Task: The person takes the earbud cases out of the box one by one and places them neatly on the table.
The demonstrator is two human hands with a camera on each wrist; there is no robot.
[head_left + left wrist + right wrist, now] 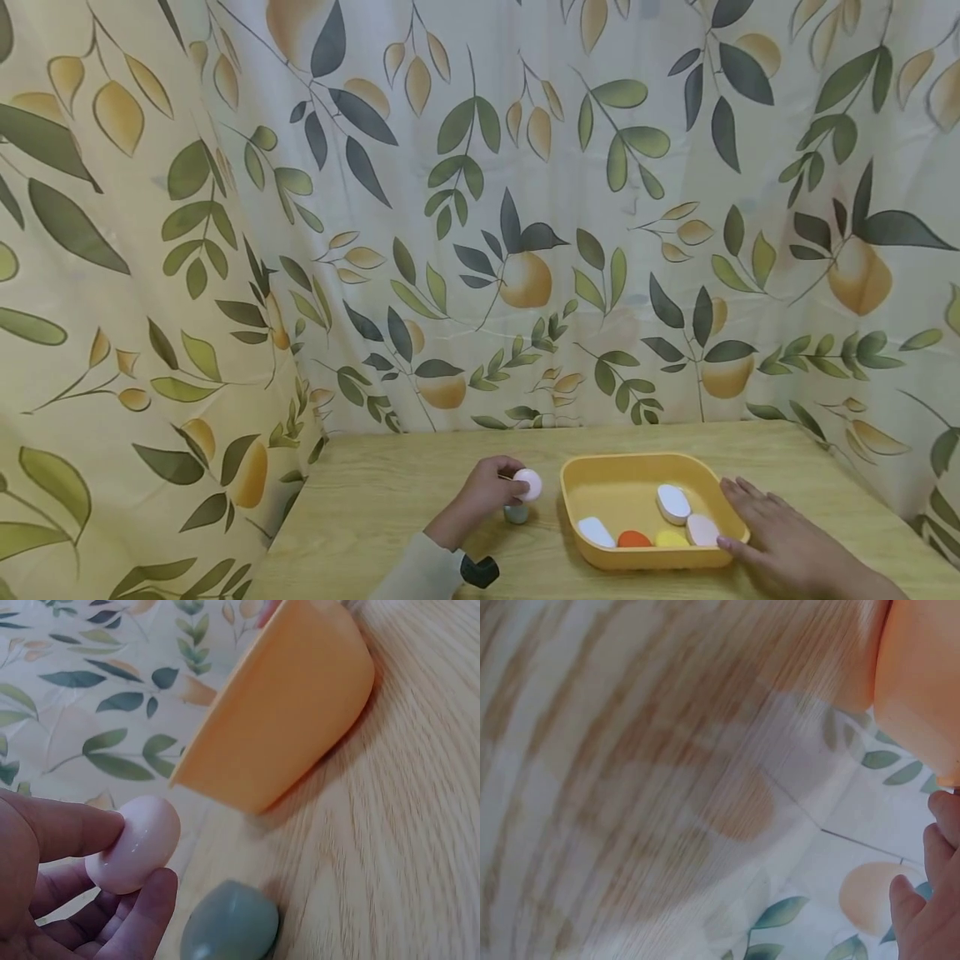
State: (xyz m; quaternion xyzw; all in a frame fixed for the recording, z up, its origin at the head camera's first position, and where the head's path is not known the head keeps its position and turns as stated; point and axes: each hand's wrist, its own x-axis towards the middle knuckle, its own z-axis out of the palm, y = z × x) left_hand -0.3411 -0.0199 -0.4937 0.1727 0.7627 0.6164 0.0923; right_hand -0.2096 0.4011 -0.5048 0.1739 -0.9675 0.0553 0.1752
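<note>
My left hand (489, 485) pinches a glossy pale pink rounded piece (146, 844) between thumb and fingers, to the left of a yellow-orange tub (637, 465). Just below that hand, a grey-green rounded piece (229, 926) sits on the table. Inside the tub lie a white oval piece (673, 504), another white piece (596, 532), an orange-red piece (634, 539), a yellow piece (671, 538) and a pale pink piece (702, 530). With its fingers extended, my right hand (787, 533) rests along the tub's right rim.
A light wood-grain table (420, 467) carries the tub. Behind it and on the left hangs a curtain (480, 250) printed with leaves and orange fruit. A dark band (480, 572) circles the left wrist over a pale sleeve (423, 571).
</note>
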